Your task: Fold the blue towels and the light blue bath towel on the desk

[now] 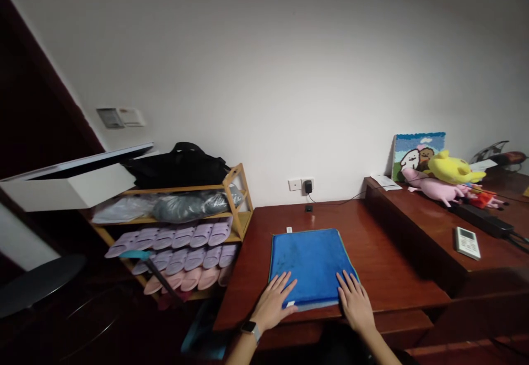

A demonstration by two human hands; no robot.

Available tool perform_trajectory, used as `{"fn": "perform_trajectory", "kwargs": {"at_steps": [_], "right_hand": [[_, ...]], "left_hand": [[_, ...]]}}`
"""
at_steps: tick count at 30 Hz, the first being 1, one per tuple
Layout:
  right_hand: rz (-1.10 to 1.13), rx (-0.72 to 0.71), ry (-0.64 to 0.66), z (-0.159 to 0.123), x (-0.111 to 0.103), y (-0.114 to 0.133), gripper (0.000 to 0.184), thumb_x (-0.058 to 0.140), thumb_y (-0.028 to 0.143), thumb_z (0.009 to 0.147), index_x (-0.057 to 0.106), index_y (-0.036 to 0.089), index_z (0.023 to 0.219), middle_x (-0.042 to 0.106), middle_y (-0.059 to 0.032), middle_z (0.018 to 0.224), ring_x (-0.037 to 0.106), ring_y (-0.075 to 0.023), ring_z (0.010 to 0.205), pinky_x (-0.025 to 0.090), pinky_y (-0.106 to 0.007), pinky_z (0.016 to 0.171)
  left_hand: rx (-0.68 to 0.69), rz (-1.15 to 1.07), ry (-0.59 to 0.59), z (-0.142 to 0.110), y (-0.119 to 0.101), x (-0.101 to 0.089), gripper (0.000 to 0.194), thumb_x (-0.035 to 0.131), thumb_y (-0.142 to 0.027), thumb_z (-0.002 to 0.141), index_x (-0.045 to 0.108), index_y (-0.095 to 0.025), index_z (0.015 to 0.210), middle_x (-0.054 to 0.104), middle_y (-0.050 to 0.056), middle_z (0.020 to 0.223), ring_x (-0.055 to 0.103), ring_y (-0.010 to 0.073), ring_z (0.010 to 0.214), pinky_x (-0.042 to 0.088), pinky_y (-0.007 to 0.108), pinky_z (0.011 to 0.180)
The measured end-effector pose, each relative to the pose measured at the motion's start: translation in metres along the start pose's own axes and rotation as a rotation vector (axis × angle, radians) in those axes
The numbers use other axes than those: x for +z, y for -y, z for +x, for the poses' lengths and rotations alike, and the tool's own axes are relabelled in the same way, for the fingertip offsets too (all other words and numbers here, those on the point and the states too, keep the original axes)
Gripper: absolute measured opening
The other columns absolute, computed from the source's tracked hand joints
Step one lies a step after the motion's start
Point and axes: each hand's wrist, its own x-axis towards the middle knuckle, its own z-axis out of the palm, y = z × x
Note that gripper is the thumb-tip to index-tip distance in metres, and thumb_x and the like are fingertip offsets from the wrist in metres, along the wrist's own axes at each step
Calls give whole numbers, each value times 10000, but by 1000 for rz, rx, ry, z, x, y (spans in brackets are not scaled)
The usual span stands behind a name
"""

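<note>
A blue cloth [312,263] lies flat and roughly square on the brown wooden desk [388,266]. Its edges show a thin trim, a lighter layer peeks out along the near edge, and small white tags stick out at the far and near left. My left hand [273,301], with a watch on the wrist, rests with spread fingers on the cloth's near left corner. On the near right edge lies my right hand [354,301], fingers stretched out over the cloth. Neither hand grips anything.
Left of the desk stands a wooden shoe rack [239,205] with several slippers [200,234], a black bag [179,166] and an open white box [99,183]. On the raised right-hand surface are plush toys [450,167], a white remote [468,243] and a black power strip [481,220]. A plugged-in charger [308,187] trails a cable.
</note>
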Motion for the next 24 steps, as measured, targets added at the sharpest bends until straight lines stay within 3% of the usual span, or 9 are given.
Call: {"fn": "perform_trajectory", "kwargs": {"at_steps": [5,10,13,17,20,24], "right_hand": [[-1,-11,-98,-36,18,-10,599,280,494,1018,425,275,1556,338,-30,1652,307,-292,1521,320,-508,1204],[-12,14,-74,-62,10,-13,592,265,508,1025,423,298,1555,379,-26,1629,374,-280,1488,322,-517,1200],[-38,69,-56,-54,2,-8,598,242,506,1024,463,287,1534,409,-33,1612,397,-281,1474,294,-529,1210],[-35,86,-50,-27,2,-4,636,206,467,1019,465,202,1536,363,-53,1636,306,-285,1522,278,-499,1226],[0,60,-35,-15,15,-6,665,197,455,1019,449,121,1536,365,-100,1630,313,-283,1519,306,-470,1220],[0,-18,-114,-16,33,-16,674,203,467,1029,482,85,1509,405,-137,1600,361,-289,1495,322,-466,1217]], "left_hand": [[-9,-14,27,-11,-2,-13,699,514,-600,993,196,-446,1597,297,15,1678,347,252,1511,316,481,1220],[8,-27,77,-17,-12,-20,636,466,-576,1022,201,-461,1589,301,2,1676,323,248,1522,311,489,1223],[-10,8,53,-26,-19,-22,587,434,-547,1043,230,-456,1586,329,14,1666,353,248,1508,348,489,1204],[-43,57,-55,-34,-34,-24,527,437,-516,1048,360,-419,1561,438,32,1614,454,261,1447,410,477,1163],[-87,47,-135,-17,-56,-23,442,425,-467,1058,534,-347,1470,577,46,1504,551,266,1350,445,479,1130],[-98,-60,-168,47,-103,-10,402,390,-373,1064,629,-289,1376,644,59,1419,567,258,1314,450,472,1118]]}}
